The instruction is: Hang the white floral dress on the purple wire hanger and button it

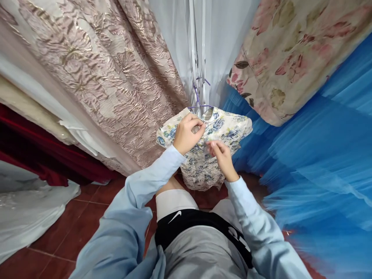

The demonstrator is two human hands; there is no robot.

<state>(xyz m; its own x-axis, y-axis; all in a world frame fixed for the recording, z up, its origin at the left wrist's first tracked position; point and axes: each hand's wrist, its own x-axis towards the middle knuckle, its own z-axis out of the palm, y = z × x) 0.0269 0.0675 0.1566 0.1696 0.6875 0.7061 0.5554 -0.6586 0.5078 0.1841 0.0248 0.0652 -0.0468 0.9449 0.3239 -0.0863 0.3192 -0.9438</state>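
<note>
The left hand [187, 133] blocks part of the neckline, and whatever sits between its thumb and finger is too small to tell! Over to the right hand [222, 155]: fingertips blurred, and no telling whether they grip the shirt [199, 164]. The hanger [197, 95] shows its hook, but its arms vanish inside the shirt. Down on the shorts [200, 221], the right sleeve [258, 217] covers some of the lettering. Both sleeves run out at the bottom edge, the left sleeve [124, 217] too. Up top, the edge slices off the pink cloth [95, 66] and the white poles [193, 42]; the blue tulle [322, 174] goes out on the right, the red cloth [31, 151] on the left.
</note>
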